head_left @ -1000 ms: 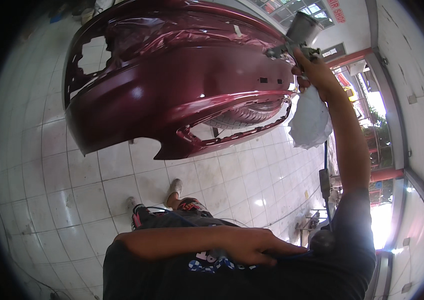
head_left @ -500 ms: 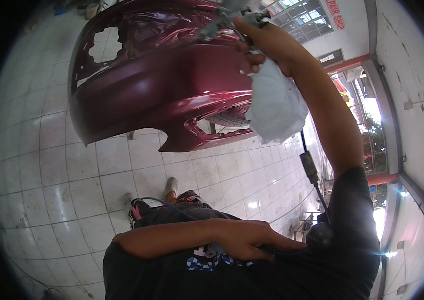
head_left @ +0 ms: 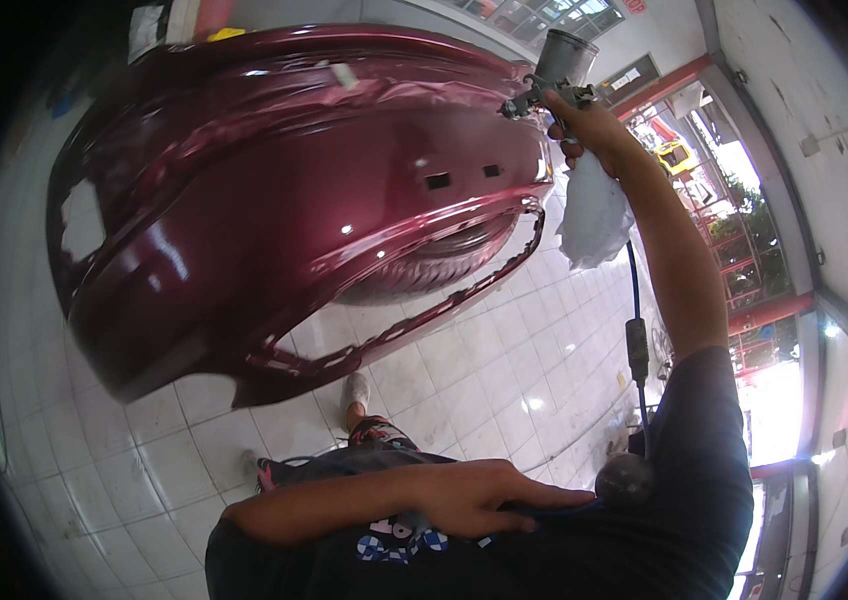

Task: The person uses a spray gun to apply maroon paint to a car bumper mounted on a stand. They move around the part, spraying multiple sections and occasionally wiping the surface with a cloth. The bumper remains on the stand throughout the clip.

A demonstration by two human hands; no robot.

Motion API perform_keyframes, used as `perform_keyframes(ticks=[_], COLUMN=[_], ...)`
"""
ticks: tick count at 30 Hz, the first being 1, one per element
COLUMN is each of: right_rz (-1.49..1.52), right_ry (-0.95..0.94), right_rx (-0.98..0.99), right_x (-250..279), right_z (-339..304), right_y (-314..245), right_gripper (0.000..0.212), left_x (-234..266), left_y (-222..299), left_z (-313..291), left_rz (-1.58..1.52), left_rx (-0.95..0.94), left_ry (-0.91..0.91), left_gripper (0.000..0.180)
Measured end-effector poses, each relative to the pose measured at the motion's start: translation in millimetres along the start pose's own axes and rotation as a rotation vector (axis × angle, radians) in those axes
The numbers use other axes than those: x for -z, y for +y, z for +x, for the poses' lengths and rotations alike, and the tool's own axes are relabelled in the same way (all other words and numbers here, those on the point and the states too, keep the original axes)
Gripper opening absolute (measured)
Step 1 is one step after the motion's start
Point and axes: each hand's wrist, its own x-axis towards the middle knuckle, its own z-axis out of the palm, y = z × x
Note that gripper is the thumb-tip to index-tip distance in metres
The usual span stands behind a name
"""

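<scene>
Spray gun (head_left: 562, 68) is up near the right end of the maroon bumper (head_left: 344, 185), cup on top. Right hand (head_left: 587, 135) wrapped round its handle; white wrap (head_left: 594, 218) hangs below, hose (head_left: 633, 275) runs down from there. Left hand (head_left: 474, 498) lies across the dark shirt (head_left: 564, 560), index finger extended; can't tell if it's gripping anything. Tyre (head_left: 444, 272) shows through bumper's lower opening.

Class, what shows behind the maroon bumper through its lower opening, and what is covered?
A tyre and pale tiled floor. The bumper covers part of the tyre; anything else behind it is hidden.
</scene>
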Motion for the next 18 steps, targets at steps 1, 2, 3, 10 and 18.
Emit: perform_keyframes(ticks=[1,2,3,10,18], right_rz=[0.049,0.066,0.082,0.095,0.167], right_ry=[0.030,0.036,0.039,0.057,0.100], right_rx=[-0.014,-0.011,-0.008,-0.046,-0.139], right_x=[11.2,22.9,41.5,141.7,180.9], right_z=[15.3,30.3,44.4,157.1,286.7], right_y=[22.6,45.3,61.2,179.8,323.0], right_gripper=[0.042,0.043,0.044,0.049,0.049], left_x=[13.3,26.6,42.1,138.2,199.0], left_y=[-10.4,-20.1,-22.2,-36.1,-77.3], left_z=[9.8,19.8,37.3,144.0,188.4], left_rz=[-0.005,-0.009,-0.015,-0.087,-0.237], left_rx=[0.019,0.036,0.054,0.226,0.434], left_ry=[0.002,0.004,0.009,0.031,0.184], left_gripper=[0.070,0.070,0.070,0.067,0.069])
